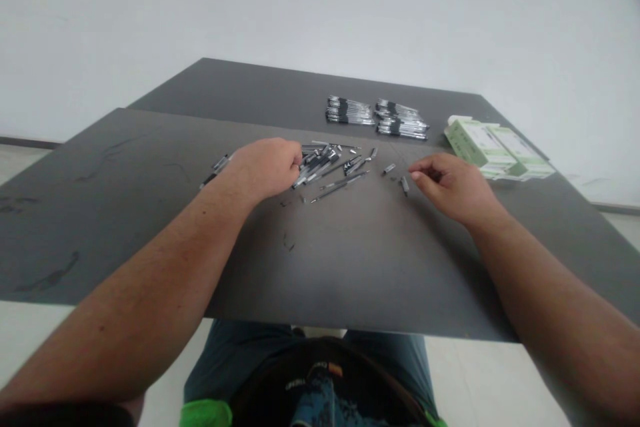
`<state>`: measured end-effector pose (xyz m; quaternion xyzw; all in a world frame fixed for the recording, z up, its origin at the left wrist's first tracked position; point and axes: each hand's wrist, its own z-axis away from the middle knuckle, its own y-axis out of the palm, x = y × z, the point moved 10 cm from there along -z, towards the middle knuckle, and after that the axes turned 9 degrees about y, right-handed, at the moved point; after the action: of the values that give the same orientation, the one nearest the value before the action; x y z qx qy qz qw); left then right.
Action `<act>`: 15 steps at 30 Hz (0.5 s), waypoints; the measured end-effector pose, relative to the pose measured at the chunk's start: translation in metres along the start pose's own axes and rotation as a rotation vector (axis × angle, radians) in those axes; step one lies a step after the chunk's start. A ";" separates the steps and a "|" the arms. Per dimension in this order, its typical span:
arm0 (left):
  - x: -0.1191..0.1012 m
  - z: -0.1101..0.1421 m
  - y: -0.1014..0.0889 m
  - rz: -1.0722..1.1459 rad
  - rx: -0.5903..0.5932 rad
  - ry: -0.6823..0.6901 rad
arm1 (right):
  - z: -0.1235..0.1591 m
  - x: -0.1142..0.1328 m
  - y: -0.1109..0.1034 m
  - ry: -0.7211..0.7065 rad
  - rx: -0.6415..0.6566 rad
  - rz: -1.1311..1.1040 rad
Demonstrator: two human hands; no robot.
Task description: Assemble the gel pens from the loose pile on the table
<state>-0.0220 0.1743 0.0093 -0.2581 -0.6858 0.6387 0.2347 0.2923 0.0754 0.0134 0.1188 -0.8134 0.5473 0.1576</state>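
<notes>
My left hand (270,167) is closed at the left side of a loose pile of pen parts (317,163), its fingers curled downward. Whatever lies between those fingertips is hidden. Over the table to the right is my right hand (447,187), thumb and fingers bent with a small gap between them and nothing visible inside. Just left of its fingertips lie a clear pen cap (405,185) and another cap (389,169). Thin pen refills (340,187) rest in front of the pile. Dark pen pieces (215,170) show beyond my left wrist.
Two groups of clear pens with black grips, the left group (349,111) and the right group (401,120), lie farther back. Green and white boxes (495,147) sit at the right. The grey tabletop (330,267) has small dark bits and marks; a pale wall stands behind.
</notes>
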 end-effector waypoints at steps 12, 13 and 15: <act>-0.018 -0.003 -0.006 0.049 -0.101 0.087 | 0.001 0.000 0.004 0.000 0.036 -0.009; -0.024 -0.003 -0.001 0.054 -0.093 0.100 | 0.001 0.000 0.004 0.001 0.038 -0.008; -0.034 -0.003 0.009 0.055 -0.059 0.119 | 0.001 0.001 0.005 0.000 0.044 -0.005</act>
<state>0.0061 0.1550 0.0008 -0.3213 -0.6817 0.6081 0.2497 0.2898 0.0767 0.0091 0.1242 -0.8009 0.5645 0.1563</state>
